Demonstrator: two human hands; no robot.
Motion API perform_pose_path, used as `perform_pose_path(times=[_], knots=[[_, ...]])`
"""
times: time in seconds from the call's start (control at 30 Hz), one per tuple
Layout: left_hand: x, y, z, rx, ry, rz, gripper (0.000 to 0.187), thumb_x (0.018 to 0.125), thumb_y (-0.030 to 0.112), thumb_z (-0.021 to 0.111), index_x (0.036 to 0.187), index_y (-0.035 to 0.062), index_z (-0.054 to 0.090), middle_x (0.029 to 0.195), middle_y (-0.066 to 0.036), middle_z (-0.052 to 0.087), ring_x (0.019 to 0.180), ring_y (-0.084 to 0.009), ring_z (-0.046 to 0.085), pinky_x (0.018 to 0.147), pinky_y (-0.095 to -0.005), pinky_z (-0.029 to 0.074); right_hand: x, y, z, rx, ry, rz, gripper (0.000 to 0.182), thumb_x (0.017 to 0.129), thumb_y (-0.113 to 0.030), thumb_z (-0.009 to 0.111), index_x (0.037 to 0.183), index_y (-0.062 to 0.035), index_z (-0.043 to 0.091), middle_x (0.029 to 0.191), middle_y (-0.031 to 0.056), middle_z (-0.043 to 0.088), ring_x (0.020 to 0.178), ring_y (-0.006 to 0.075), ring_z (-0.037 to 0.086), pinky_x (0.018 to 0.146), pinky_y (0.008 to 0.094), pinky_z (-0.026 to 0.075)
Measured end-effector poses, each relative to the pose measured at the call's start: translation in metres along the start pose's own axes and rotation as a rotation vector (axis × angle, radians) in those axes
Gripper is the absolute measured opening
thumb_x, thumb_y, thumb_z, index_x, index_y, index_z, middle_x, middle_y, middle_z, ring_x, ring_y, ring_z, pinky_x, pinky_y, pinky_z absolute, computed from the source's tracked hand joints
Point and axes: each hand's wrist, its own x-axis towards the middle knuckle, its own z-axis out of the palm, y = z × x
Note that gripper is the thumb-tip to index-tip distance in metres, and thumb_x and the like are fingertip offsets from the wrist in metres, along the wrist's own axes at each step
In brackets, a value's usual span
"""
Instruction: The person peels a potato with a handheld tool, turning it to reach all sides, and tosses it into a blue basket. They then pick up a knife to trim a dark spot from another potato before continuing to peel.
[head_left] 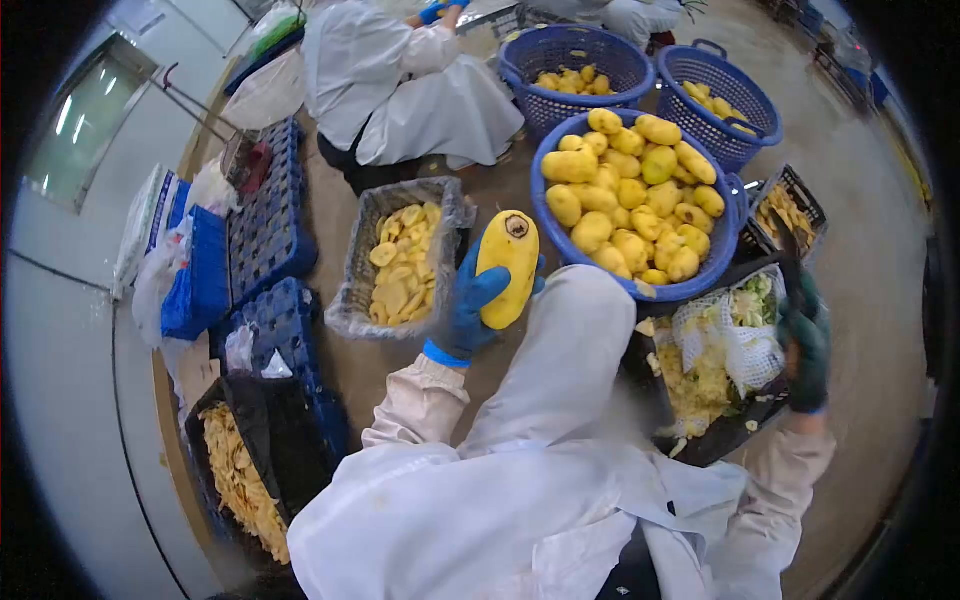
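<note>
My left hand (470, 308), in a blue glove, grips a peeled yellow fruit (512, 268) whose dark stem end points up. On the right, my right hand (806, 345) wears a dark green glove. Its fingers are wrapped round the handle end of a dark knife (783, 215), blurred, over a crate of peelings and scraps (700, 385). Beyond my knee stands a blue basket (733, 243) heaped with peeled yellow fruit (625, 195). Left of my left hand is a plastic-lined crate (350, 300) holding yellow pieces (408, 262).
Two more blue baskets (520, 85) (760, 105) with yellow fruit stand farther back. A co-worker in white (350, 70) sits at the top left. Blue crates (268, 215) line the left side, near a dark crate of peelings (240, 465). A small crate (785, 210) stands right.
</note>
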Motion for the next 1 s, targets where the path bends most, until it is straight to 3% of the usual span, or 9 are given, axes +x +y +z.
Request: perform_pose_path(times=[0.13,0.17,0.2,0.33,0.53,0.63,0.73,0.83,1.0], knots=[[-0.031,0.021,-0.037,0.06,0.036,-0.043,0.062,0.079,0.027,0.064,0.13,0.0019,0.039,0.109,-0.013,0.056,0.093,-0.0209,0.059,0.082,-0.0329,0.051,0.017,0.0,0.198,-0.605,-0.463,-0.426,0.057,0.073,0.002,0.056,0.129,-0.0036,0.045,0.08,0.006,0.058,0.07,0.0182,0.057,0.06,0.0325,0.047],[-0.038,0.024,-0.044,0.064,0.067,-0.021,0.061,0.08,0.027,0.064,0.129,0.0016,0.039,0.109,-0.013,0.056,0.093,-0.0207,0.059,0.082,-0.0326,0.051,0.019,-0.008,0.236,-0.677,-0.6,-0.633,0.058,0.071,-0.001,0.059,0.127,-0.0077,0.048,0.08,0.0053,0.058,0.068,0.0243,0.057,0.058,0.0343,0.046],[-0.045,0.026,-0.053,0.067,0.099,0.004,0.06,0.08,0.027,0.063,0.129,0.0012,0.04,0.109,-0.013,0.057,0.092,-0.0205,0.06,0.082,-0.0323,0.05,0.02,-0.001,0.261,-0.886,-0.677,-0.791,0.055,0.075,-0.011,0.061,0.128,-0.0099,0.047,0.082,0.0071,0.057,0.07,0.0249,0.056,0.06,0.0378,0.045],[-0.072,0.037,-0.089,0.042,0.202,0.051,0.056,0.082,0.027,0.061,0.128,-0.0001,0.04,0.109,-0.013,0.057,0.093,-0.0206,0.06,0.083,-0.0321,0.05,0.021,0.03,0.326,-1.018,-0.854,-0.801,0.059,0.078,-0.022,0.059,0.133,-0.0151,0.039,0.088,0.009,0.055,0.081,0.0254,0.057,0.068,0.0423,0.045],[-0.091,0.047,-0.135,-0.004,0.311,0.11,0.054,0.083,0.023,0.058,0.127,-0.0014,0.04,0.112,-0.015,0.056,0.098,-0.0231,0.06,0.084,-0.0341,0.05,0.031,0.062,0.382,-1.083,-0.927,-0.893,0.048,0.078,-0.022,0.058,0.123,-0.0143,0.046,0.085,0.0097,0.056,0.073,0.0269,0.058,0.063,0.0419,0.047],[-0.094,0.049,-0.132,0.077,0.395,0.159,0.057,0.081,0.023,0.06,0.129,-0.0006,0.039,0.112,-0.015,0.056,0.097,-0.0239,0.06,0.083,-0.0348,0.051,0.044,0.085,0.408,-1.053,-0.908,-0.844,0.043,0.08,-0.02,0.056,0.121,-0.0134,0.046,0.088,0.0118,0.058,0.076,0.0303,0.06,0.064,0.0426,0.048],[-0.101,0.051,-0.135,0.138,0.41,0.251,0.062,0.08,0.025,0.063,0.13,0.0003,0.038,0.11,-0.016,0.057,0.095,-0.0246,0.06,0.082,-0.035,0.051,0.077,0.117,0.425,-1.162,-1.073,-0.425,0.043,0.08,-0.018,0.055,0.121,-0.0144,0.046,0.093,0.0154,0.06,0.084,0.0332,0.061,0.069,0.0426,0.049],[-0.103,0.073,-0.149,0.064,0.43,0.305,0.065,0.078,0.028,0.064,0.131,0.0011,0.037,0.111,-0.017,0.057,0.095,-0.0253,0.06,0.081,-0.0351,0.052,0.081,0.142,0.44,-0.968,-1.092,-0.539,0.047,0.078,-0.018,0.057,0.123,-0.0165,0.045,0.096,0.0176,0.061,0.088,0.0344,0.061,0.072,0.0424,0.05],[-0.108,0.088,-0.163,0.073,0.494,0.387,0.068,0.078,0.03,0.064,0.132,0.0003,0.035,0.112,-0.019,0.056,0.097,-0.0255,0.06,0.083,-0.035,0.051,0.072,0.118,0.478,-0.864,-1.031,-0.481,0.057,0.076,-0.015,0.06,0.129,-0.0181,0.043,0.094,0.018,0.061,0.088,0.0345,0.061,0.074,0.0421,0.049]])
